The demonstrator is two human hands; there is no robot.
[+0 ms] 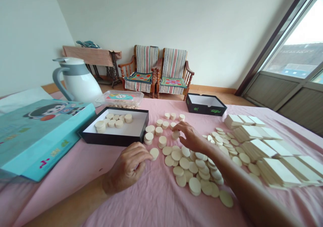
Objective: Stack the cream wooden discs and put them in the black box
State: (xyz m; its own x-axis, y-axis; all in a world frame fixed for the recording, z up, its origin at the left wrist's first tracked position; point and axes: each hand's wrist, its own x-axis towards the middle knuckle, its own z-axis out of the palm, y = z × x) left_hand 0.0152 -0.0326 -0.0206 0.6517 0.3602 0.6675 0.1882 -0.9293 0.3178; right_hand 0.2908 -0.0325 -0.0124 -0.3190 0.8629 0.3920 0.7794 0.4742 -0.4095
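My left hand [130, 168] rests on the pink cloth with its fingers curled, pinching a cream round disc [154, 153] at the fingertips. My right hand [189, 136] reaches forward over the pile of discs [195, 171], fingers bent down onto a small stack of discs [176, 134]. Short stacks of discs [155, 132] stand in rows just ahead of both hands. A black tray with a white floor [131, 127] lies to the left front and holds several stacked discs [113, 120].
Stacks of cream rectangular tiles [264, 149] fill the right side. A second black box [205, 104] sits at the far edge. A blue printed box lid [37, 132], a white jug [78, 80] and a clear plastic container [122, 99] stand at the left. Two wooden chairs [156, 72] stand behind.
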